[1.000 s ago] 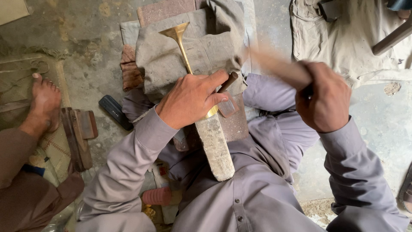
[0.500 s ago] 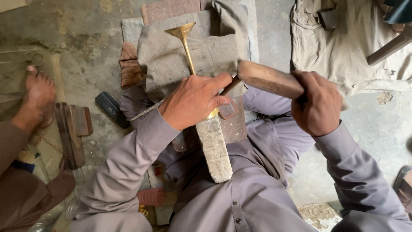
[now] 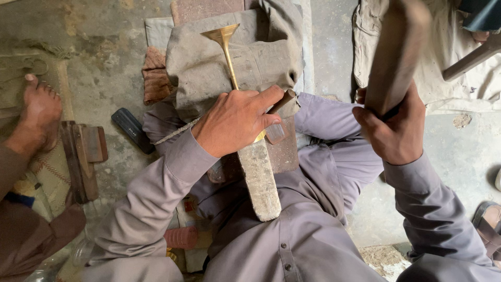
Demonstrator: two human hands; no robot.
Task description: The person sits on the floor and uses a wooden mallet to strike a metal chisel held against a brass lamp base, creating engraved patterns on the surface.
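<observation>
On the far left another person's bare foot [image 3: 39,112] rests by some wooden blocks [image 3: 83,156]. The left hand [image 3: 235,122] is closed around a thin brass rod with a flared cup end [image 3: 223,39], pressing it flat on the cloth-covered block [image 3: 209,68] above the lap. The right hand [image 3: 394,133] grips a wooden mallet [image 3: 396,49] lifted high, so this looks like the hammering step. The next hit needs a straight swing down onto the brass, clear of the holding fingers.

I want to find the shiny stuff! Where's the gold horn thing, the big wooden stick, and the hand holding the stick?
gold horn [image 3: 222,35], head view, on its flared end.
wooden stick [image 3: 396,52], head view, mid-length, blurred.
right hand [image 3: 394,133], head view, on its back.
</observation>
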